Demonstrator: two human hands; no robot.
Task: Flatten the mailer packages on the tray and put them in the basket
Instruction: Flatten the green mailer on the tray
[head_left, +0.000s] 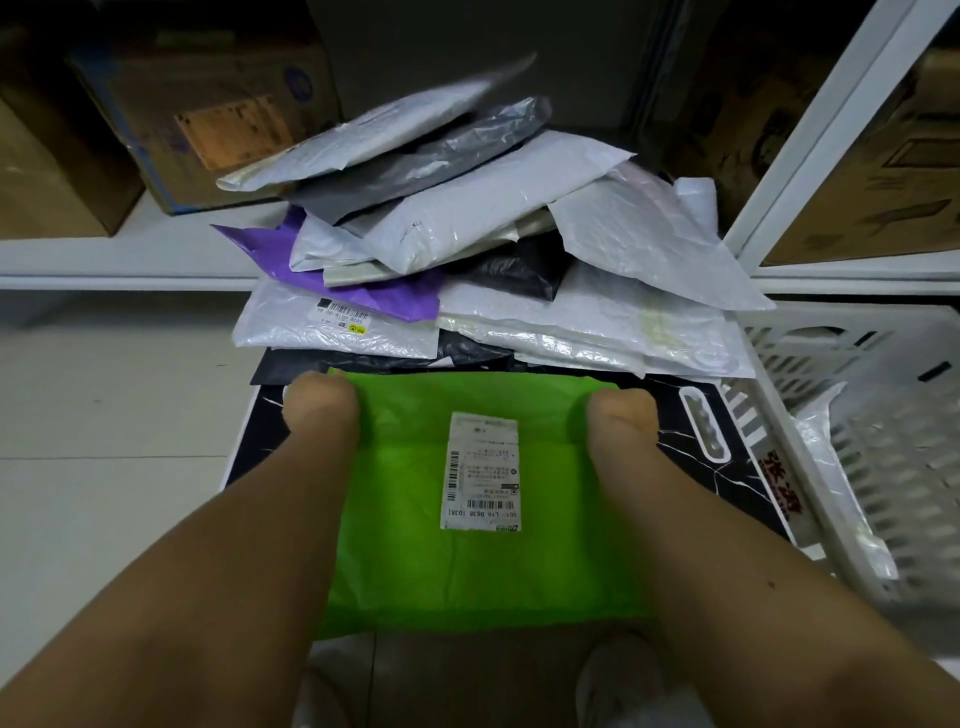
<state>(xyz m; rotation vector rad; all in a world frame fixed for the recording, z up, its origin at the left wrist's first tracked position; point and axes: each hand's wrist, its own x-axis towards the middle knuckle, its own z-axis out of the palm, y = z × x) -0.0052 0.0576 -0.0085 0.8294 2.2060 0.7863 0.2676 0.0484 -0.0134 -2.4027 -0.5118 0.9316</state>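
Bright green plastic mailer (467, 499) being gripped at its far corners by left hand (322, 405) and right hand (621, 418); leaning pile of white, grey and purple mailers (467, 234) behind risks being toppled.

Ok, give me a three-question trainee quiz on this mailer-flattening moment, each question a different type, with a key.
1. True or false: both hands, the left hand and the right hand, are on the green mailer.
2. Multiple choice: the white basket sits A) left of the tray, B) right of the tray, C) on the shelf behind.
3. Fill in: the mailer peeking out at the left of the pile, under the white ones, is coloured ____.

Key: 1 true. 2 B: it stands beside the black marbled tray, on its right. 3 purple: the purple mailer.
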